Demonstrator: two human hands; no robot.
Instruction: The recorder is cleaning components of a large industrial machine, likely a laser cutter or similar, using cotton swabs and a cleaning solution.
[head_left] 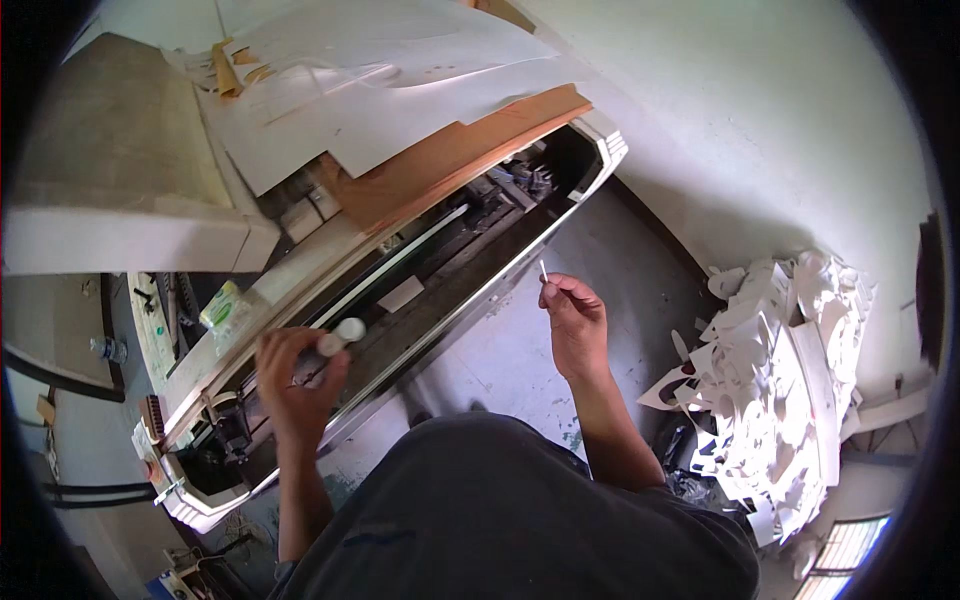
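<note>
My left hand (292,385) is closed round a small bottle (331,345) with a pale, round top. Beside that top shows a white disc (350,329), perhaps its lid; I cannot tell whether the two are joined. Between thumb and fingertips, my right hand (575,325) pinches a thin white stick (544,270), which points upward and looks like a cotton swab. The left hand is over the long, open trough of a white machine (430,300), while the right is out beyond its near edge, above the floor.
Inside the trough lies a small white card (400,293). Large white sheets (330,110) and brown board (450,160) cover the machine's far side. A soft plastic packet (225,308) rests at the left. White paper scraps (770,390) are heaped by the right wall.
</note>
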